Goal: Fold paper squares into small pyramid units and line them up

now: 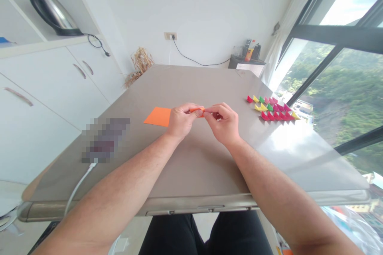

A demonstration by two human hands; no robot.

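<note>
Above the middle of the table, a small folded piece of orange paper (197, 109) is pinched between my two hands. My left hand (182, 119) grips its left side with thumb and fingers, hiding part of it. At its right end, the thumb and index finger of my right hand (224, 121) close on the paper. A flat orange paper sheet (157, 116) lies on the table just left of my left hand, its right edge covered by that hand. Rows of small folded paper boats (277, 116) in red, pink, yellow and green stand on the right side.
The grey table (197, 167) stretches to the back wall. At the left lies a blurred-out device (104, 141) with a white cable (78, 187). Bottles (249, 51) stand on a small cabinet behind the table. A kettle (55, 14) sits on the left shelf; windows line the right.
</note>
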